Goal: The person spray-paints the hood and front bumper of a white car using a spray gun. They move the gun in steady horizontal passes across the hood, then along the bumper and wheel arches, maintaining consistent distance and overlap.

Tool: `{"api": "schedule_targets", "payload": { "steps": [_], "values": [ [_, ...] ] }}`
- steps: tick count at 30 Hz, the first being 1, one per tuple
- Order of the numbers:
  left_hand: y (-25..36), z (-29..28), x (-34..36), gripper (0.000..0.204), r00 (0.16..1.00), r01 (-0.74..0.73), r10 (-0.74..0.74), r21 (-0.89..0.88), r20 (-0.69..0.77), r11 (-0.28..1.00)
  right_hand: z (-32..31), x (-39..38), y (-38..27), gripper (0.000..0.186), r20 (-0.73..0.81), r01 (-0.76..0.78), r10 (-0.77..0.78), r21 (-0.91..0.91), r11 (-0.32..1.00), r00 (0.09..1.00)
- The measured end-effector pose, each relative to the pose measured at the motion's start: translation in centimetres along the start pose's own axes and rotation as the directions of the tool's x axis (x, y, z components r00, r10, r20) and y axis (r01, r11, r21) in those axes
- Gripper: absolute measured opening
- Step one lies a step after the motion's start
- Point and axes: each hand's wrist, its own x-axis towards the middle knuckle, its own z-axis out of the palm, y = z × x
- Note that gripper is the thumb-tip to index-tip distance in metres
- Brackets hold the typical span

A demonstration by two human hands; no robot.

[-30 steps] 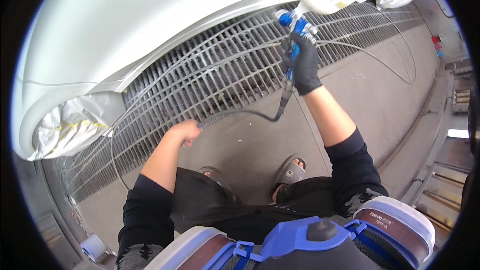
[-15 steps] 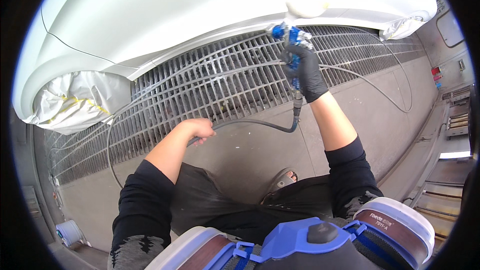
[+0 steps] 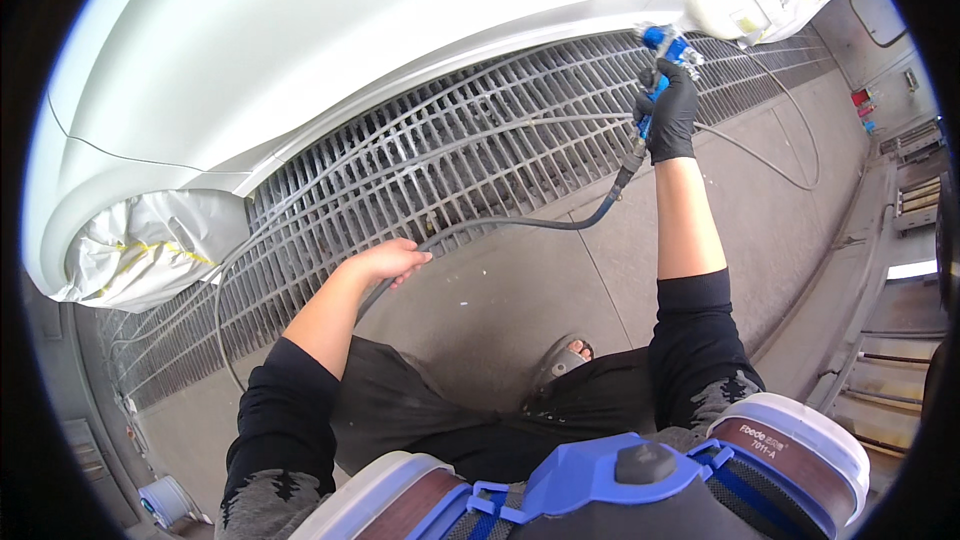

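My right hand [image 3: 676, 120], in a black glove, is wrapped round the handle of a blue spray gun [image 3: 664, 42] with silvery wrapping on it. A whitish cup [image 3: 714, 8] sits on top of the gun, hard to tell from the white car body [image 3: 300, 40] behind. From the bottom of the handle a dark air hose [image 3: 545, 224] curves down to my bare left hand [image 3: 386, 262], whose fingers are closed around it. The gun is near the lower edge of the car, toward its right end; whether it sprays cannot be seen.
Below the car runs a metal floor grate [image 3: 450, 165], with more hose [image 3: 815, 155] looping over it and the floor. Masking sheet [image 3: 165, 250] covers the left wheel. A white bucket-like container [image 3: 166, 500] stands lower left. My sandalled foot [image 3: 568, 362] and respirator [image 3: 600, 485] show below.
My right hand has moved the spray gun to the right along the car, and the hose stretches further with it. My left hand still holds the hose. The view has shifted slightly.
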Motion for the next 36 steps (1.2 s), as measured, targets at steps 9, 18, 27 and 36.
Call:
{"api": "schedule_targets", "payload": {
  "steps": [9,18,27,36],
  "values": [
    [-1.3,-0.7,1.4,0.052,0.995,0.101,-0.094,0.316,-0.037,0.944,1.9,-3.1,-3.7,0.032,0.142,-0.432,0.408,0.326,0.841,0.902],
    [-2.7,-1.2,0.5,0.064,0.988,0.143,-0.152,0.421,-0.013,0.896,6.6,-9.2,-7.2,0.025,0.442,-0.511,0.375,0.244,0.824,0.815],
    [-4.8,-0.6,1.2,0.061,0.956,0.192,-0.276,0.503,0.098,0.842,11.0,-15.4,-6.6,0.018,0.757,-0.028,0.007,0.015,0.999,0.654],
    [-4.0,-0.7,2.0,0.057,0.978,0.194,-0.206,0.407,-0.014,0.893,8.6,-10.0,-4.2,0.012,0.494,0.556,-0.457,-0.067,0.828,0.740]
  ]
}}
